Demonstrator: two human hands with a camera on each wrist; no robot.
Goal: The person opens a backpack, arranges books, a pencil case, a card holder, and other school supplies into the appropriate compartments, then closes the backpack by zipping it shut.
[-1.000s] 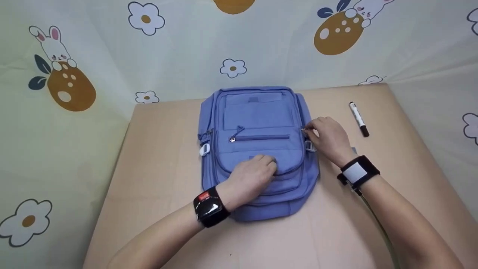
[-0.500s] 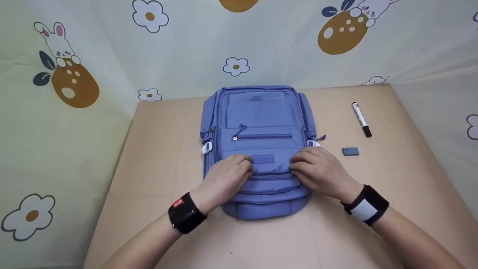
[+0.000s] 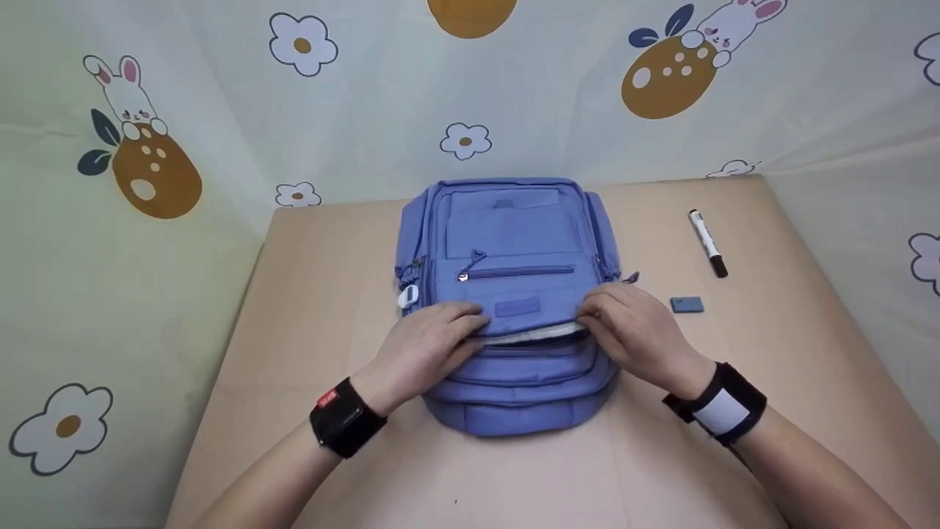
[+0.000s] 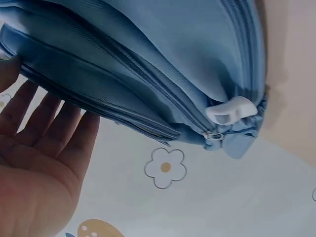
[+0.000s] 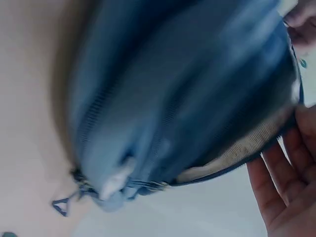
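A blue backpack (image 3: pixel 514 228) lies with its front up in the head view. My left hand (image 3: pixel 420 345) pinches the zippered edge of its front pocket on the left, thumb on top and fingers beneath in the left wrist view. On the right, my right hand (image 3: pixel 640 334) pinches the same edge. Between the hands the pocket gapes, and its pale lining (image 3: pixel 536 336) shows. In the right wrist view the backpack is blurred, but the lining (image 5: pixel 237 150) and the zipper edge by the fingers are visible. The pocket's inside is mostly hidden.
A white marker with a black cap (image 3: pixel 708 242) lies right of the backpack on the tan tabletop (image 3: pixel 316 308). Closer to the right hand lies a small blue-grey block (image 3: pixel 687 304). Patterned cloth (image 3: pixel 382 95) hangs behind the table and along both sides.
The right hand has left the zipper pull at the backpack's right side and come down to the pocket edge. The left hand has shifted left. The pocket edge has lifted, exposing the lining.
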